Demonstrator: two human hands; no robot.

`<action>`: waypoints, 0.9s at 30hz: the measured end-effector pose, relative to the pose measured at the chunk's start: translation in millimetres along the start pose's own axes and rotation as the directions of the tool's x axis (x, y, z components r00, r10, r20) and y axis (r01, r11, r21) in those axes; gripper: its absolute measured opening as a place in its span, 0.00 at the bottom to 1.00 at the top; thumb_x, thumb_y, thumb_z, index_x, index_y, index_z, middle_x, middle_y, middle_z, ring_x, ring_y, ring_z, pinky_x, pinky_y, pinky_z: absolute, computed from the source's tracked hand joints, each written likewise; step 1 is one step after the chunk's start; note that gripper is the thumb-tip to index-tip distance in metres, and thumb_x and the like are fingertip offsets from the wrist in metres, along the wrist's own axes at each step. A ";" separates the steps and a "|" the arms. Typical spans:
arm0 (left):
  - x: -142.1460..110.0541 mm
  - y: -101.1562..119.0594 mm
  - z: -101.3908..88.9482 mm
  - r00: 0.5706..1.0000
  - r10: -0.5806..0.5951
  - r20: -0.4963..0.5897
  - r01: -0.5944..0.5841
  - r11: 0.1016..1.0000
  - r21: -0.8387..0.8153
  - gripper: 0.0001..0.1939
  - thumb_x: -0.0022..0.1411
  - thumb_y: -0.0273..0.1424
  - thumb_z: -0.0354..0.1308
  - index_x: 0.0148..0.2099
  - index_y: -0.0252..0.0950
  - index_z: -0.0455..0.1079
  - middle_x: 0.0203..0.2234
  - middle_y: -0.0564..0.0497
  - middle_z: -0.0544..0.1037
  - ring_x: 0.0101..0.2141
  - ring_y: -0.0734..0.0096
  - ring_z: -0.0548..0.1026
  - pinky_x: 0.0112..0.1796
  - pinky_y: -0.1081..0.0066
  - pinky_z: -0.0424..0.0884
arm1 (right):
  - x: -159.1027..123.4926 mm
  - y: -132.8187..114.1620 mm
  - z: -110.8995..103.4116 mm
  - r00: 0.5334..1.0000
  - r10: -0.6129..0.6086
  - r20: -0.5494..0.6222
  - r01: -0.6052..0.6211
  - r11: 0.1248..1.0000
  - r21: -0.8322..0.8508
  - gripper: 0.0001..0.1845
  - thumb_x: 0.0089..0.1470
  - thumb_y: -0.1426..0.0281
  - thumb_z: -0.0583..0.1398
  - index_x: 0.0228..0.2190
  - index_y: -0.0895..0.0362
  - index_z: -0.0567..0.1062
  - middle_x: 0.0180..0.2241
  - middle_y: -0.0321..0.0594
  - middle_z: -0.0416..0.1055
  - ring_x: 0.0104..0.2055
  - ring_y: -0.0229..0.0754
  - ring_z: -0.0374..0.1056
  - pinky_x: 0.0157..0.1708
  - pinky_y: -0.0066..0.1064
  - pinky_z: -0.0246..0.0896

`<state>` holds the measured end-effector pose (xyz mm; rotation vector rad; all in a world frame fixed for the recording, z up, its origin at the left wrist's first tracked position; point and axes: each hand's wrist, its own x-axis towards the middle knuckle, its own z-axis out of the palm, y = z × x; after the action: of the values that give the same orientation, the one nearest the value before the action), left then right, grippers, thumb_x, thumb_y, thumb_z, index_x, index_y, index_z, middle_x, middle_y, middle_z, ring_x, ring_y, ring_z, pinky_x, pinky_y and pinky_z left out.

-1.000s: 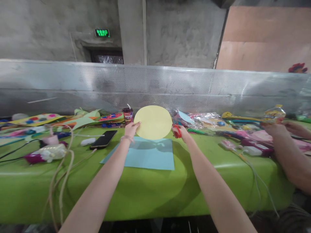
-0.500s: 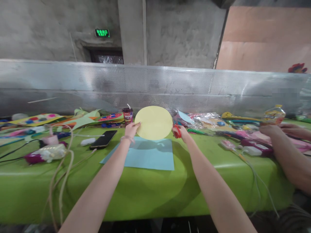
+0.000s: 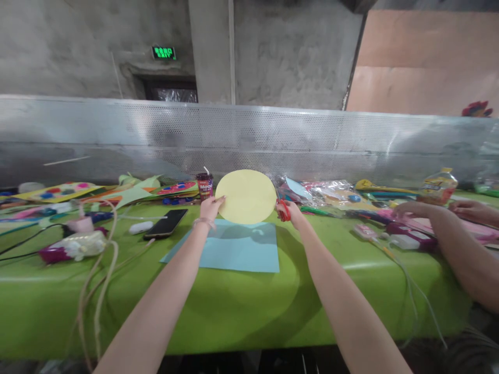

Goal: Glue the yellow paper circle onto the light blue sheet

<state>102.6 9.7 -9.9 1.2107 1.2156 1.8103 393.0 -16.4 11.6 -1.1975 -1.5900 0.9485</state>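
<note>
Sign [image 3: 163, 53] on wall [image 3: 89, 36] is glowing green with what looks like EXIT under a row of Chinese characters, both blurry, cup [image 3: 205, 186] is showing "Moo" plus an unclear last letter, and bottle label [image 3: 433, 185] is reading as mush.

The left hand [image 3: 211, 209] pinches a yellow disc [image 3: 246, 197] by its edge, above blue paper [image 3: 241, 257] on the green table [image 3: 241, 311]. The right hand [image 3: 295, 216] holds red scissors [image 3: 286, 210] at the disc's opposite side.
</note>
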 end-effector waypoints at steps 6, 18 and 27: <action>0.7 0.4 -0.1 0.999 -0.031 0.045 0.029 0.999 0.042 0.12 0.62 0.35 0.54 0.43 0.31 0.68 0.36 0.49 0.73 0.33 0.71 0.73 0.34 0.66 0.72 | -2.3 -0.5 0.2 1.000 -0.006 0.009 0.006 1.000 0.001 0.12 0.57 0.64 0.55 0.39 0.60 0.70 0.35 0.39 0.69 0.31 0.35 0.67 0.30 0.30 0.65; -2.4 2.8 0.0 0.998 -0.036 0.054 0.034 0.998 0.047 0.12 0.62 0.35 0.53 0.43 0.31 0.67 0.37 0.49 0.73 0.34 0.70 0.73 0.34 0.66 0.72 | -1.1 -0.6 0.4 1.000 0.002 -0.011 -0.002 1.000 0.018 0.13 0.57 0.64 0.56 0.40 0.60 0.69 0.36 0.39 0.69 0.32 0.36 0.67 0.30 0.31 0.66; -2.5 3.7 0.8 0.999 -0.031 0.040 0.029 0.998 0.047 0.13 0.62 0.34 0.54 0.44 0.31 0.67 0.38 0.48 0.72 0.35 0.69 0.73 0.35 0.65 0.72 | -1.3 -0.1 -0.2 1.000 0.017 -0.014 -0.017 1.000 0.017 0.12 0.57 0.65 0.56 0.39 0.60 0.69 0.35 0.38 0.69 0.30 0.34 0.67 0.28 0.30 0.65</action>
<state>104.2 6.4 -7.2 1.2423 1.2533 1.7361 393.3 -17.6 11.4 -1.2053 -1.5606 0.9605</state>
